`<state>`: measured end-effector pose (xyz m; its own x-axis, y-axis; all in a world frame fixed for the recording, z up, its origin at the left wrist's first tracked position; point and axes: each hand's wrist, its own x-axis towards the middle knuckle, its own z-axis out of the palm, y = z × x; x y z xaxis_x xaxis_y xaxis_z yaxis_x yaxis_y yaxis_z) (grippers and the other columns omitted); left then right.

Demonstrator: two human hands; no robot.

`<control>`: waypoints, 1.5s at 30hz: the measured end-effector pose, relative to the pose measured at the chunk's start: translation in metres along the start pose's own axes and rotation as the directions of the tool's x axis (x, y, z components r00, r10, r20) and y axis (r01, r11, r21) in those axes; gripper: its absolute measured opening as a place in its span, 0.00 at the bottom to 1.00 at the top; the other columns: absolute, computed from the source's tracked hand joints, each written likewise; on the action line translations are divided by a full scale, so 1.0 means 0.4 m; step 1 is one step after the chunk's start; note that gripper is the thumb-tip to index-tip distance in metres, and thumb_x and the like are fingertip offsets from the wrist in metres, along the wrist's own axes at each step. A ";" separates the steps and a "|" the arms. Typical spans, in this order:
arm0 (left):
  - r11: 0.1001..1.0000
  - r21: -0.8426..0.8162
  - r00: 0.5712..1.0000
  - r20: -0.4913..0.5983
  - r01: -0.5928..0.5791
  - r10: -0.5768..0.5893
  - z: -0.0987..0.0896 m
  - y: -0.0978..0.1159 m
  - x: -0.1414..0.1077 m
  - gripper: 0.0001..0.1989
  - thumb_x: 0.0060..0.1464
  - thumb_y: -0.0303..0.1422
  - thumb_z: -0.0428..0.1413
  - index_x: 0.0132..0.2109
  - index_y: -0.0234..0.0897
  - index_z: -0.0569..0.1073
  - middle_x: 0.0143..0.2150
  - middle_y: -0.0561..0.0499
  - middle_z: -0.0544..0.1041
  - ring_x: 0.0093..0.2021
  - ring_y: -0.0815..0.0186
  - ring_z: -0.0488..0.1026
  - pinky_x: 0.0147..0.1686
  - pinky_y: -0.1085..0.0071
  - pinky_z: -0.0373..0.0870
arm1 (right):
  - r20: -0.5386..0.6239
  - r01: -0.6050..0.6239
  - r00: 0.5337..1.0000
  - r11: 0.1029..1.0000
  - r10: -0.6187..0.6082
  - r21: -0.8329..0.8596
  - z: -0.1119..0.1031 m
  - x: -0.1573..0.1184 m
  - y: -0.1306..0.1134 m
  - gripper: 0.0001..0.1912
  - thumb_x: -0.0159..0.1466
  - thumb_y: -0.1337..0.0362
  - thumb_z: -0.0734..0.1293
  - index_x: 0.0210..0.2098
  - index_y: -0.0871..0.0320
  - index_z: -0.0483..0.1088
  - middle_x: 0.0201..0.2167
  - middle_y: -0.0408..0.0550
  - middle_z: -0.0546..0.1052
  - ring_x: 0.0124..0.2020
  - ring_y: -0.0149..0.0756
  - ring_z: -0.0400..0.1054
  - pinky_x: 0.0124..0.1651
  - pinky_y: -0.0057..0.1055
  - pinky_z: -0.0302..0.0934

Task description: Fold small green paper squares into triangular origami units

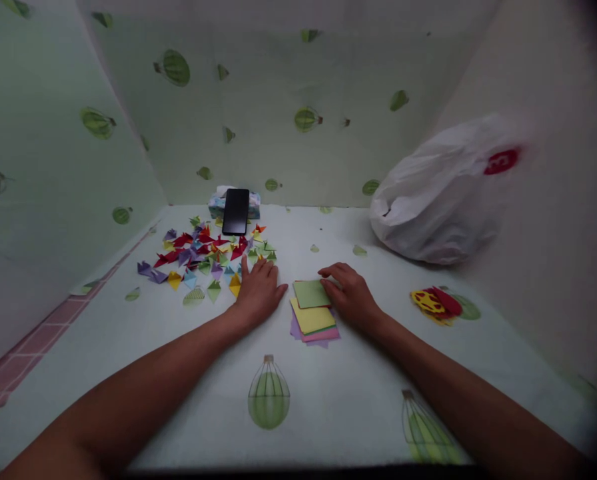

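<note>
My left hand (259, 291) lies palm down on the table covering with its fingers spread, at the right edge of a heap of small folded paper pieces (191, 257) in many colours. Beside the paper stack, my right hand (351, 295) rests with thumb and forefinger apart; its thumb lies at the right edge of a green paper square (309, 294). Nearer me, a yellow paper square (312, 319) tops further purple, pink and green sheets, fanned unevenly. Neither hand visibly holds anything. The underside of each palm is hidden.
A black phone (236, 212) leans on a tissue box (215, 207) behind the folded pieces. To the right stands a bulky white plastic bag (433, 200). Red and yellow cut-outs (436, 304) lie in front of it. Balloon-patterned walls (268, 100) enclose the table's back and sides.
</note>
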<state>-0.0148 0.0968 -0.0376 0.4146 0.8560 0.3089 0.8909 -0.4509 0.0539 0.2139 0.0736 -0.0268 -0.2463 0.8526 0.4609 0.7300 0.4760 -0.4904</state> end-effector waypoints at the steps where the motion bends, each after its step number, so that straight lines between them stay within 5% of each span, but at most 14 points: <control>1: 1.000 0.002 1.000 0.002 -0.002 0.002 -0.002 0.000 0.000 0.19 0.63 0.40 0.49 0.55 0.32 0.72 0.60 0.37 0.73 0.64 0.48 0.63 0.67 0.38 0.35 | 0.001 0.003 1.000 1.000 -0.003 -0.003 -0.002 0.000 0.003 0.09 0.64 0.69 0.61 0.40 0.59 0.72 0.37 0.54 0.75 0.42 0.45 0.68 0.46 0.42 0.62; 16: 0.999 -0.024 0.999 -0.029 -0.046 0.045 -0.011 -0.002 -0.001 0.15 0.64 0.33 0.48 0.53 0.34 0.73 0.60 0.38 0.73 0.63 0.46 0.64 0.65 0.35 0.38 | 0.046 0.015 0.999 1.000 -0.014 -0.013 -0.023 0.002 0.029 0.09 0.65 0.68 0.61 0.41 0.61 0.73 0.37 0.56 0.77 0.41 0.46 0.70 0.46 0.43 0.64; 23: 0.948 -0.273 0.986 -0.079 -0.164 0.148 -0.031 0.014 -0.010 0.16 0.64 0.36 0.50 0.55 0.37 0.73 0.60 0.43 0.74 0.64 0.53 0.64 0.68 0.43 0.38 | 0.172 0.080 0.981 0.996 -0.086 0.044 -0.048 0.008 0.025 0.10 0.64 0.67 0.64 0.45 0.60 0.73 0.44 0.56 0.76 0.48 0.45 0.70 0.51 0.43 0.65; 30: 0.888 -0.423 0.947 0.169 -0.182 0.274 -0.028 0.030 -0.024 0.42 0.54 0.51 0.58 0.67 0.32 0.58 0.68 0.35 0.62 0.70 0.47 0.53 0.68 0.41 0.36 | 0.385 0.073 0.919 0.997 -0.080 0.035 -0.045 0.006 0.032 0.34 0.55 0.59 0.75 0.59 0.60 0.66 0.61 0.62 0.67 0.63 0.53 0.61 0.63 0.51 0.56; 45: 0.838 -0.497 0.920 0.174 -0.225 0.351 -0.046 0.029 -0.020 0.44 0.51 0.45 0.61 0.69 0.41 0.52 0.60 0.40 0.68 0.62 0.51 0.62 0.67 0.42 0.35 | 0.497 0.084 0.858 0.990 -0.129 0.112 -0.068 0.004 -0.019 0.34 0.57 0.62 0.74 0.60 0.58 0.64 0.49 0.57 0.74 0.49 0.47 0.68 0.52 0.45 0.63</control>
<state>-0.0113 0.0801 -0.0219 0.7261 0.6736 0.1382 0.5608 -0.6964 0.4478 0.2252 0.0655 -0.0022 -0.6225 0.7773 0.0913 0.6307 0.5673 -0.5296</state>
